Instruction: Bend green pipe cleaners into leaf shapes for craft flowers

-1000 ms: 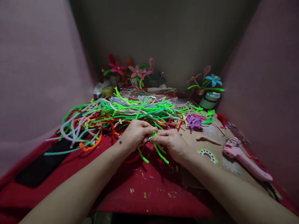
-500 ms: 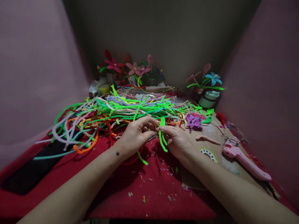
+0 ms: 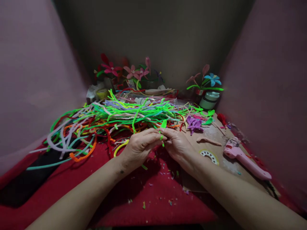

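My left hand and my right hand meet over the red cloth, both pinching one bright green pipe cleaner. Its folded loop sticks up between my fingertips; the rest is hidden inside my hands. Just behind my hands lies a big tangled pile of pipe cleaners in green, white, orange, red and lilac.
A pink glue gun lies on brown cardboard at the right, beside a purple pipe-cleaner bundle and a half-round white piece. Finished pipe-cleaner flowers and a blue flower with a white jar stand at the back. Pink walls close both sides.
The green pipe cleaner's hanging ends have been folded up and drawn into my hands; only a short loop now shows above the fingertips. Both hands stayed together over the cloth.
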The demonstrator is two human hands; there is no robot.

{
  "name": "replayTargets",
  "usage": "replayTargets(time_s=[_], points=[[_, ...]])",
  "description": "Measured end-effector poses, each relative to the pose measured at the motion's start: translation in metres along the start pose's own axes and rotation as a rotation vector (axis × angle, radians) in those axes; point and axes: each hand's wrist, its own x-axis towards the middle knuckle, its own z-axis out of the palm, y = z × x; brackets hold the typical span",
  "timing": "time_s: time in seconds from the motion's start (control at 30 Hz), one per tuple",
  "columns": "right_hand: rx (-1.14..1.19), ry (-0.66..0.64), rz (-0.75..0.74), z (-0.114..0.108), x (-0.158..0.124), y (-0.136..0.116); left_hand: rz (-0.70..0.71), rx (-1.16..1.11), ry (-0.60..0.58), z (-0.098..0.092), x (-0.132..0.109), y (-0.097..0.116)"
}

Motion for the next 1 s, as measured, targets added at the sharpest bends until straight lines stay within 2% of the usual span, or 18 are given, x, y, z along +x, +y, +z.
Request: replayTargets(time_s=[0.17,0.33,0.57,0.8,1.0], points=[[-0.043,-0.012,-0.025,0.0055,-0.0071,-0.0022,-0.072,-0.086,0.123,0.0042,-0.0042,0.0005],[-0.059,0.003,-0.026,0.0044,-0.0066,-0.0024,-0.206,-0.131,0.173,0.0043,-0.0034,0.0022],[-0.047,0.017,-0.003,0.0023,-0.0049,-0.0001,-0.183,-0.211,0.127,0.0042,-0.0043,0.0042],[-0.034,0.027,-0.008,0.0027,-0.0054,-0.0038,-0.438,-0.497,0.173,0.0037,0.0013,0.0091],[-0.053,-0.039,-0.061,-0.0008,-0.0023,-0.0061,-0.401,-0.39,0.097,-0.0035,0.0013,0.0075]])
